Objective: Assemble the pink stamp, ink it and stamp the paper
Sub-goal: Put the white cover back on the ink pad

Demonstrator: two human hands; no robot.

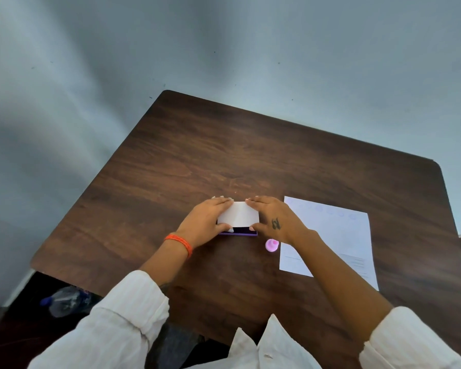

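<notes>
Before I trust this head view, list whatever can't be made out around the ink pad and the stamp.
- Ink pad: its white lid and both hands cover most of the dark surface.
- Pink stamp: partly behind the right hand; too small to tell if assembled.
- Paper: marks too faint to read; right forearm crosses it.
- Left hand: fingertips hidden behind the lid.

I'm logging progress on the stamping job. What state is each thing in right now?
Ink pad: on the table, lid partly open, dark pad showing.
Left hand: grip on the lid's left end.
Right hand: grip on its right end.
Pink stamp: on the table, untouched.
Paper: flat, faint round marks along the top.
</notes>
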